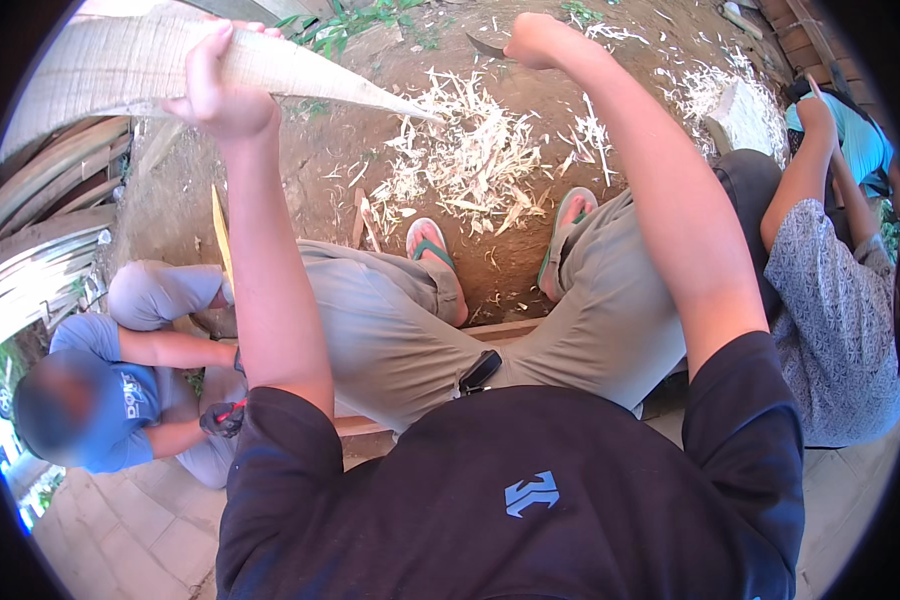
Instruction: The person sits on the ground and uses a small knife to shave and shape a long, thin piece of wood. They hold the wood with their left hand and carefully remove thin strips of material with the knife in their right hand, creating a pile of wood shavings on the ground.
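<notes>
My left hand (228,85) is raised at the upper left, its fingers wrapped round a long, pale piece of wood (315,78). The wood is broad at the left rim and tapers to a thin point on the right, above the shavings. My right hand (542,42) is closed in a fist at the top, right of centre. From it a knife's dark, curved blade (485,46) sticks out to the left, apart from the wood. The knife's handle is hidden inside my fist.
Wood shavings (475,165) are heaped on the dirt ground before my sandalled feet. Seated at left is a person in a blue shirt (100,365), with dark gloves and a red-handled tool. At right sits someone in a patterned shirt (835,310), near a pale block (745,120). Planks (50,185) are stacked at left.
</notes>
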A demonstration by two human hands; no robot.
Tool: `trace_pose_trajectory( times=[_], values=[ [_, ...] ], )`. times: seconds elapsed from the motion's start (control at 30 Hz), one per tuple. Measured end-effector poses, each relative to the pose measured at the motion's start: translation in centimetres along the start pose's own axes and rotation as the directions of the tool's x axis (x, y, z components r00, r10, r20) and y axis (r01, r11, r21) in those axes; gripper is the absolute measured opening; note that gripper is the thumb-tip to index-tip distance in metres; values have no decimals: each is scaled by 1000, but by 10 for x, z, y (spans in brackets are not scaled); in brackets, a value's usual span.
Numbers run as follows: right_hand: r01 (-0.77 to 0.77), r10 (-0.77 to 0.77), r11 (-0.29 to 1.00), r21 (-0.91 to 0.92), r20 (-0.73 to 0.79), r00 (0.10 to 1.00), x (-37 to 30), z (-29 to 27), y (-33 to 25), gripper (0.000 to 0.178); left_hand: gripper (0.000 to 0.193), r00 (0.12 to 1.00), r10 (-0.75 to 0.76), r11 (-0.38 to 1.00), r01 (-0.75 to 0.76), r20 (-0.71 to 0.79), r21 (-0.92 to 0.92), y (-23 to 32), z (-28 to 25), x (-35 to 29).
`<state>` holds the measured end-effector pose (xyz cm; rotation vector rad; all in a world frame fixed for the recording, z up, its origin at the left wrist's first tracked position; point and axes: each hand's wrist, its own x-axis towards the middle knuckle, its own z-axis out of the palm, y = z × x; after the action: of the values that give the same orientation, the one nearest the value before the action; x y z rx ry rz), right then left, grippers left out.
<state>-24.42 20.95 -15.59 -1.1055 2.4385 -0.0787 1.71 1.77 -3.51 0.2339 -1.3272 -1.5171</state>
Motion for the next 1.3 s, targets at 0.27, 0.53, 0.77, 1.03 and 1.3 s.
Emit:
trace_pose_trajectory(
  times=[0.27,0.53,0.77,1.03,1.3],
  values=[
    [-3,3,1000,0,10,1000,12,11,9,45,27,999,24,997,-23,-24,71,9,23,4],
    [28,-28,999,-38,13,1000,-4,1,-8,46,23,974,210,968,-220,90,122,9,22,-6],
    [-6,7,999,-49,30,1000,-4,0,-11,36,23,999,46,983,-43,-16,181,-17,10,15],
    [63,-60,995,75,-45,997,8,13,-20,36,32,989,-23,994,7,145,112,-40,5,47],
    [184,-168,969,165,-104,980,-7,13,-51,29,41,990,137,970,-143,44,197,-61,-17,64]
  ],
)
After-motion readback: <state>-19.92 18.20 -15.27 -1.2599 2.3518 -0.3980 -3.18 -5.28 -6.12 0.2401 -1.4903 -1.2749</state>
